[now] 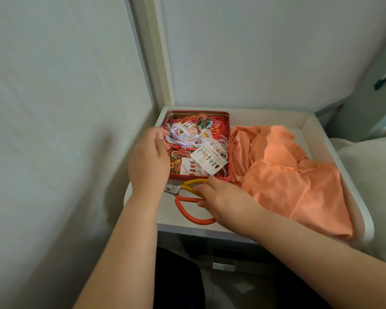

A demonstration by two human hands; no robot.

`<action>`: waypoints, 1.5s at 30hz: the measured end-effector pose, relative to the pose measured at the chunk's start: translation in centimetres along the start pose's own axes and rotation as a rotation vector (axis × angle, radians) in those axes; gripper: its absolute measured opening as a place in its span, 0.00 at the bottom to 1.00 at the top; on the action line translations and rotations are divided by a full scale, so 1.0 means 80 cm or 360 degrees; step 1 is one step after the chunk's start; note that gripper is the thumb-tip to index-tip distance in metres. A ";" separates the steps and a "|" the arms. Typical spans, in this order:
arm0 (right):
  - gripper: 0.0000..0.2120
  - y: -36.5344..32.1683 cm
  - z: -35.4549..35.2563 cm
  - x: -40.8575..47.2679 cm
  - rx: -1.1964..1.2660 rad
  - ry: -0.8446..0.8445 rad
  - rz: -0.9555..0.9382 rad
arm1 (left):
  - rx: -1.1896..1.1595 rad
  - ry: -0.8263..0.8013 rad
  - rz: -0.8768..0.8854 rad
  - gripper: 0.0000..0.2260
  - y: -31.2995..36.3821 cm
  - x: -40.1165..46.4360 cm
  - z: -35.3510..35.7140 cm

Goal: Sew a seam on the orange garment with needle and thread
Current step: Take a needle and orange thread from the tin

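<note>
Garment [299, 172] bunched at 3 o'clock on tray [316, 139], unsewn. Left hand [148, 161] curls over tin [230, 152] edge at 9, probably steadying it. Right hand [223, 199] pinches scissors [187, 192] handles at 6, guessing thread-cutting prep. Needle not visible.

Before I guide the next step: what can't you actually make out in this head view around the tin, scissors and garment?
- Scissors blades: covered by the left hand; only the pivot and handles show.
- Needle: none discernible; the thread tangle in the red tin is too fine to pick one out.
- Right hand grip: its fingers touch the handles, but whether they curl around is unclear.
- Orange garment: crumpled, seam not identifiable.
</note>
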State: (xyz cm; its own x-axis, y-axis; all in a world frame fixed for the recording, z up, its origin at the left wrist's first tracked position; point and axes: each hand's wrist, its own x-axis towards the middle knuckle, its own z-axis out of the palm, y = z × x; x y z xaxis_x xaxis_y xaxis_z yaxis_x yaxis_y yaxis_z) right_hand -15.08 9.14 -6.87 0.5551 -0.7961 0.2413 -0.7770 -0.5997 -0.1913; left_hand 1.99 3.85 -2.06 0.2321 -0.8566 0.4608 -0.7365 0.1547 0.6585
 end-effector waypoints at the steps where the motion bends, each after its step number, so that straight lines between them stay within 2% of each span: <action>1: 0.14 -0.001 0.000 0.001 -0.0014 0.0006 0.0002 | 0.0045 -0.0084 0.0021 0.10 -0.003 0.001 0.003; 6: 0.15 -0.007 -0.003 -0.003 -0.0106 -0.0052 0.0007 | 0.0320 -0.0715 0.0069 0.07 -0.024 0.005 0.018; 10: 0.15 -0.003 -0.001 -0.011 -0.0274 -0.0203 0.0101 | 0.0448 -0.0886 0.0242 0.09 -0.030 0.008 0.029; 14: 0.19 -0.008 0.014 -0.005 -0.0433 -0.0410 0.0178 | 0.0474 -0.1272 0.0266 0.13 -0.026 0.007 0.046; 16: 0.15 -0.014 0.020 0.002 -0.0466 -0.0422 0.0202 | 0.0580 -0.1335 0.0297 0.13 -0.025 0.008 0.052; 19: 0.13 -0.006 0.023 0.012 -0.0365 -0.0133 0.0243 | 0.0704 -0.1438 0.0260 0.15 -0.026 0.009 0.057; 22: 0.06 0.013 0.012 0.024 -0.0174 0.0268 0.0312 | 0.0800 -0.1549 0.0148 0.13 -0.019 0.011 0.058; 24: 0.11 0.027 0.004 0.034 -0.0117 0.0390 0.0386 | 0.0889 -0.1651 0.0081 0.12 -0.009 0.012 0.058; 25: 0.12 0.034 0.004 0.039 -0.0136 0.0390 0.0408 | 0.0909 -0.1688 0.0064 0.15 -0.004 0.012 0.057; 28: 0.10 0.047 0.012 0.044 -0.0232 0.0289 0.0451 | 0.0873 -0.1705 -0.0035 0.21 0.002 0.014 0.059; 31: 0.15 0.050 0.013 0.048 -0.0186 0.0256 0.0498 | 0.0797 -0.1727 -0.0067 0.20 0.004 0.014 0.057; 36: 0.11 0.062 0.012 0.043 0.0065 0.0185 0.0565 | 0.0180 -0.1762 -0.0331 0.11 -0.007 0.021 0.032; 38: 0.10 0.066 0.011 0.042 0.0219 0.0205 0.0566 | 0.0045 -0.1715 -0.0257 0.12 -0.015 0.018 0.025; 41: 0.09 0.064 0.009 0.042 0.0368 0.0272 0.0587 | 0.0105 -0.1430 -0.0097 0.12 -0.025 0.015 0.026; 45: 0.09 0.059 0.001 0.042 0.0382 0.0544 0.0597 | 0.0050 -0.0972 -0.0007 0.10 -0.012 0.012 0.021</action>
State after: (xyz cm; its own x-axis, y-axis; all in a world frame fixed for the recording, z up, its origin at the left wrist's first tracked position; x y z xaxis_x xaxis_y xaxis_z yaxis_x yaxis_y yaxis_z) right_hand -16.83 3.65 -7.07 0.0945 -0.9108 0.4019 -0.7910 -0.3138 -0.5252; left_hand 1.86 2.07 -3.30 -0.1644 -0.9860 0.0276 -0.7571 0.1440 0.6373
